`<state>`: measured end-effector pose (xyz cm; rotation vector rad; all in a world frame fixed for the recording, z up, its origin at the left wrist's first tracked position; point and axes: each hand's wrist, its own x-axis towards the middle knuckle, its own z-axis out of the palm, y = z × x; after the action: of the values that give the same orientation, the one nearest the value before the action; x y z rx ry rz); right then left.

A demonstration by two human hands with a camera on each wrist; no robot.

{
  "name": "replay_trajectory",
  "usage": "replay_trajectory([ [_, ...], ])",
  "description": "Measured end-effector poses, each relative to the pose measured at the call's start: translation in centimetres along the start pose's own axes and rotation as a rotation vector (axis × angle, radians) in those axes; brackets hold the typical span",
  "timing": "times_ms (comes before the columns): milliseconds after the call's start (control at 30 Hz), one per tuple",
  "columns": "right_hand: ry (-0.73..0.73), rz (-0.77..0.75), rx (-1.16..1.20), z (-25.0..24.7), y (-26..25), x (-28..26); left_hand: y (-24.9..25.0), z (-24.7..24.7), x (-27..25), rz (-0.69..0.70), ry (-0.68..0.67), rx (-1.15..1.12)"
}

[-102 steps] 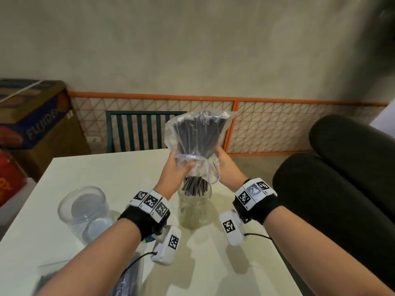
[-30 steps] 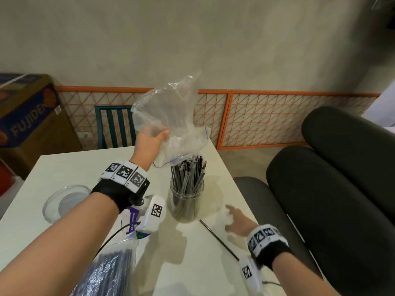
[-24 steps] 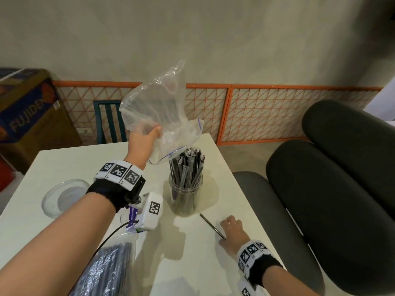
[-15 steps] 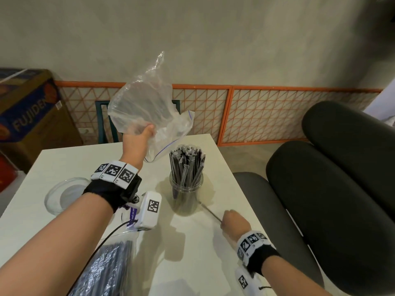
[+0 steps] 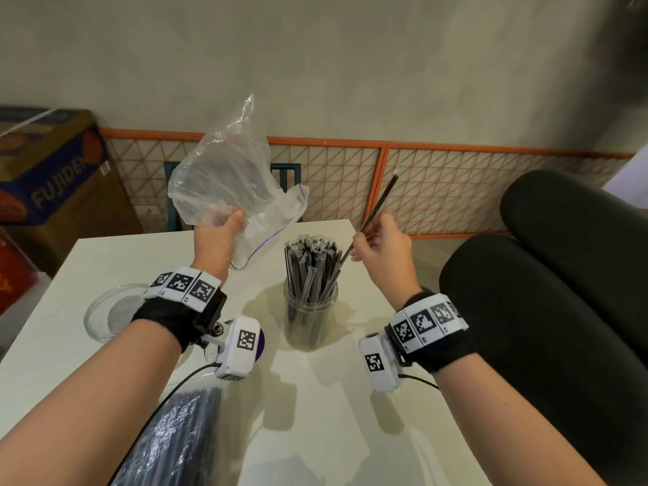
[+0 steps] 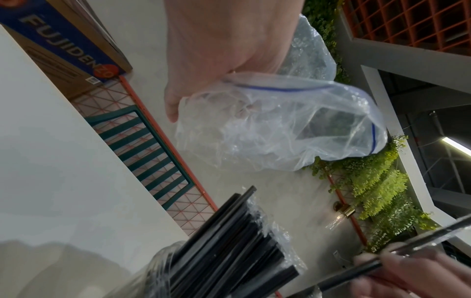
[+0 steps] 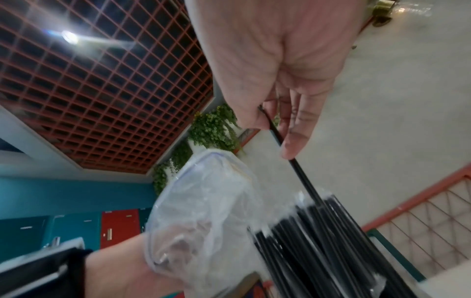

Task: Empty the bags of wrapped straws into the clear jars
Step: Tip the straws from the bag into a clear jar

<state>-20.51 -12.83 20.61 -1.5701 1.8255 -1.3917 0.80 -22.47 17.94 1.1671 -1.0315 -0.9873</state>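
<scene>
My left hand (image 5: 219, 233) grips an empty clear zip bag (image 5: 228, 184) raised above the table's far side; the same bag (image 6: 280, 129) fills the left wrist view. A clear jar (image 5: 310, 317) packed with black wrapped straws (image 5: 310, 261) stands mid-table. Just right of the jar, my right hand (image 5: 380, 243) pinches a single black wrapped straw (image 5: 380, 205), tilted with its lower tip at the bundle's top. In the right wrist view that single straw (image 7: 295, 167) runs from my fingers down to the bundle (image 7: 318, 242). An empty clear jar (image 5: 108, 315) stands left. A full bag of straws (image 5: 168, 440) lies near me.
The white table (image 5: 333, 398) ends close to the right at a black padded seat (image 5: 547, 310). A green chair back (image 5: 168, 191) and an orange mesh fence (image 5: 456, 187) stand beyond the far edge. Cardboard boxes (image 5: 52, 177) sit at the left.
My right hand picked the loose straw off the table and lifted it to the filled jar's top. My left hand kept the emptied bag raised, drifting slightly left.
</scene>
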Motion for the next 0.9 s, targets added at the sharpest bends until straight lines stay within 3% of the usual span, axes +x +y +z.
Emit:
replay_trajectory([
  [133, -0.182, 0.174, -0.134, 2.6, 3.1, 0.0, 0.1, -0.5, -0.4, -0.013, -0.013, 0.005],
  [233, -0.364, 0.192, -0.427, 3.0, 5.0, 0.2, 1.0, -0.5, -0.9, 0.001, -0.003, -0.028],
  [333, -0.286, 0.201, -0.559, 0.7, 3.9, 1.2, 2.7, -0.5, -1.8, 0.049, -0.001, -0.060],
  [433, -0.098, 0.068, -0.395, -1.8, -0.2, 1.6, 4.9, 0.0, -3.6, 0.118, -0.043, -0.090],
  [533, -0.150, -0.033, -0.072, -2.8, -5.8, -0.1, 6.6, 0.6, -5.9, 0.166, -0.115, -0.094],
  [700, -0.359, 0.151, 0.374, -3.5, -9.1, -4.0, 7.9, -0.4, -10.4, 0.218, -0.240, 0.011],
  [800, -0.306, 0.345, 0.760, -5.0, -8.4, -6.6, 7.2, -2.2, -12.3, 0.220, -0.336, 0.094],
  [867, -0.284, 0.378, 0.791, -5.4, -7.6, -8.7, 5.8, -3.2, -13.6, 0.190, -0.413, 0.158],
  [900, -0.319, 0.348, 0.672, -5.1, -7.0, -9.7, 5.0, -3.6, -14.4, 0.171, -0.441, 0.186],
])
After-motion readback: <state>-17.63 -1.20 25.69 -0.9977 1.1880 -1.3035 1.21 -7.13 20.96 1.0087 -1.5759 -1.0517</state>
